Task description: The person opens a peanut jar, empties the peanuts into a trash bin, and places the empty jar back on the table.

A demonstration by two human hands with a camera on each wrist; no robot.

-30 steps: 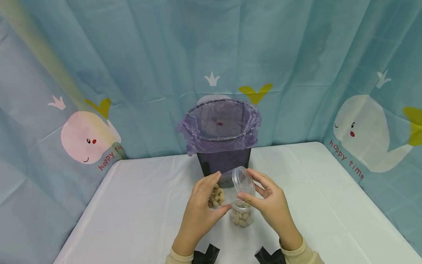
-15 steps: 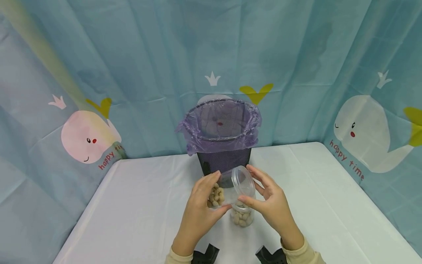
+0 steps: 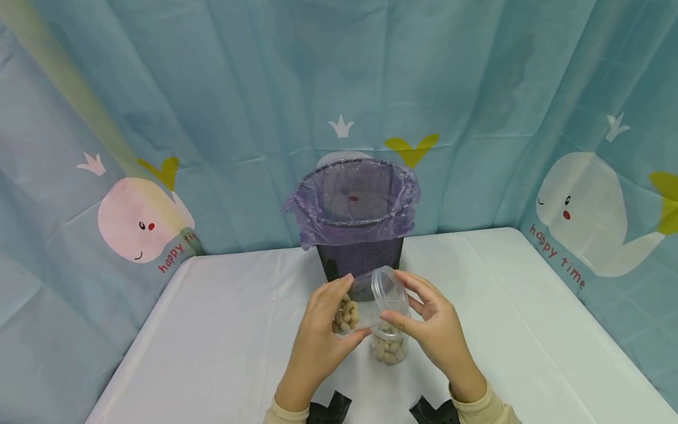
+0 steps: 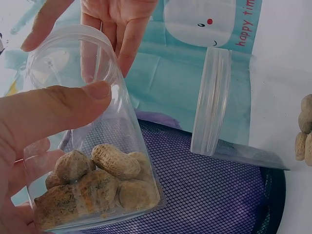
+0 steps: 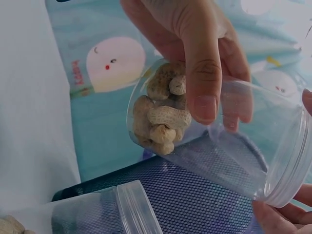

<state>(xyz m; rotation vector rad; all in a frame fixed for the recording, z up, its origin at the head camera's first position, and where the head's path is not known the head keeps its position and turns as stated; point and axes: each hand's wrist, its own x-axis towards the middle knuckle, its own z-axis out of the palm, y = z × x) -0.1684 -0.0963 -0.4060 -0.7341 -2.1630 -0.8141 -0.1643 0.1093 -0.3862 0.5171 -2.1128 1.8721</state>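
Note:
A clear plastic jar (image 3: 366, 313) lies tilted in the air, its mouth end toward the right. My left hand (image 3: 318, 333) grips its body, thumb and fingers on opposite sides. Unshelled peanuts (image 5: 163, 119) are gathered at the jar's bottom end. At the other end, my right hand (image 3: 436, 324) pinches the clear lid (image 3: 391, 291) by its edge, thumb below and fingers above. Whether the lid is loose or seated on the jar, I cannot tell. Just below, a second clear jar (image 3: 389, 348) with peanuts stands upright on the table, its top partly hidden; the left wrist view shows its ridged lid (image 4: 212, 102).
Behind the jars stands a black mesh bin (image 3: 365, 256) with a purple bag (image 3: 352, 235) folded over its rim. A white cloth covers the table (image 3: 228, 335). Blue printed curtains (image 3: 238, 118) surround the back and sides. Black wrist mounts (image 3: 331, 409) show at the lower edge.
The jar and both hands stay almost in place. My right fingers have shifted very slightly at the lid's edge.

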